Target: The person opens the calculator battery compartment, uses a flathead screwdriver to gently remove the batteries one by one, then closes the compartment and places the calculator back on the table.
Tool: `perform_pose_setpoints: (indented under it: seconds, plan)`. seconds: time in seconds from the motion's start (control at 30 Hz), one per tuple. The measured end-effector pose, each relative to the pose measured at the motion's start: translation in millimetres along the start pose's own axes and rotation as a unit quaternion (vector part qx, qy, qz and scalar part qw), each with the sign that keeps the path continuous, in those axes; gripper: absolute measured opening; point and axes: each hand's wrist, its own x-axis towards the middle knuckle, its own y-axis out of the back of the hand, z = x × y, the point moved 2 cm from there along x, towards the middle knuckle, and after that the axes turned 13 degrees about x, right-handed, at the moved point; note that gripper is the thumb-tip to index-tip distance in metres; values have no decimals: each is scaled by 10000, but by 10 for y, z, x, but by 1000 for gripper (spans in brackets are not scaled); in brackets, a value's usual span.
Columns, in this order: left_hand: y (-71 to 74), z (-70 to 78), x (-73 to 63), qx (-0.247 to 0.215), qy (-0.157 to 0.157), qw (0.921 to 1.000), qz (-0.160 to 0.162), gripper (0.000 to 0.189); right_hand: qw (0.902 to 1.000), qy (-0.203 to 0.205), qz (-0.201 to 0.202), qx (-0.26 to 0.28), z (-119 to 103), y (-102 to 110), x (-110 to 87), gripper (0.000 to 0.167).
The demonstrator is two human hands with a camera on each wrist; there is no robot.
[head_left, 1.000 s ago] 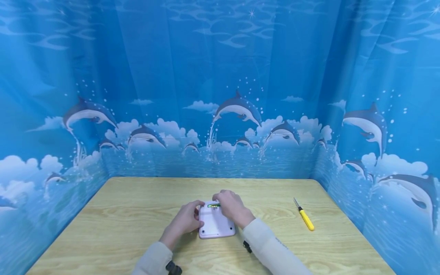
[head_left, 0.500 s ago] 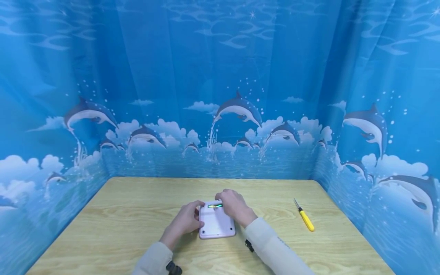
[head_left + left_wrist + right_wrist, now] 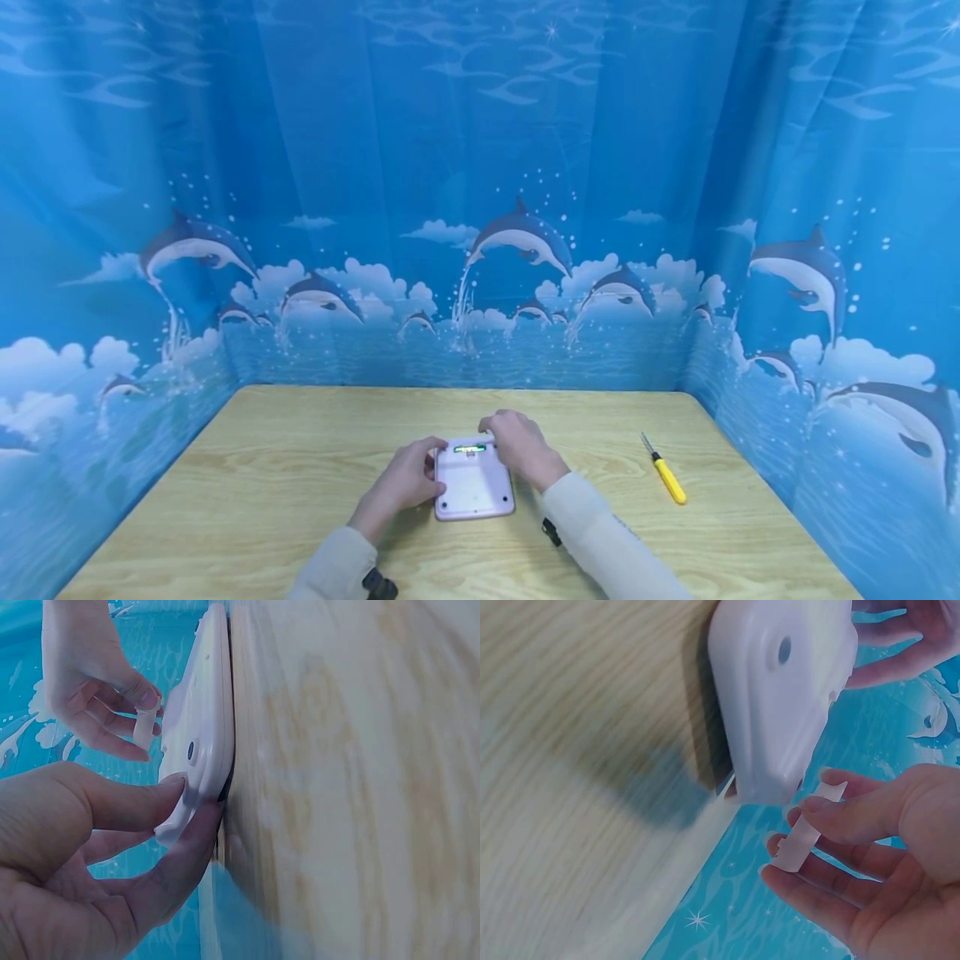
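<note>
A pale pink calculator (image 3: 474, 487) lies back side up on the table, with small dark feet at its corners. Near its far edge a slot is uncovered, and a green battery (image 3: 469, 449) shows inside. My left hand (image 3: 405, 478) grips the calculator's left edge, thumb on the back and fingers at the side and underneath. At the far right corner, my right hand (image 3: 519, 446) pinches a small pale pink battery cover (image 3: 804, 838) between thumb and fingers. In the left wrist view the cover (image 3: 145, 729) stands just off the calculator's body (image 3: 201, 712).
A screwdriver (image 3: 667, 479) with a yellow handle lies on the right of the wooden table (image 3: 300, 458), its tip pointing away. Behind and beside the table hangs a blue curtain (image 3: 420, 167) printed with dolphins.
My right hand has shifted right along the calculator's far edge, so more of the battery slot shows. The left hand and the calculator have stayed in place.
</note>
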Motion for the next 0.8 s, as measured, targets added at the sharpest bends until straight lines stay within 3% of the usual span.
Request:
perform_pose_setpoints:
  seconds: [0.47, 0.8]
  plan:
    - [3, 2, -4, 74, -87, 9999, -38, 65, 9999, -79, 48, -78, 166, 33, -18, 44]
    - [15, 14, -17, 83, -93, 9999, -20, 66, 9998, -202, -54, -63, 279, 8, -27, 36]
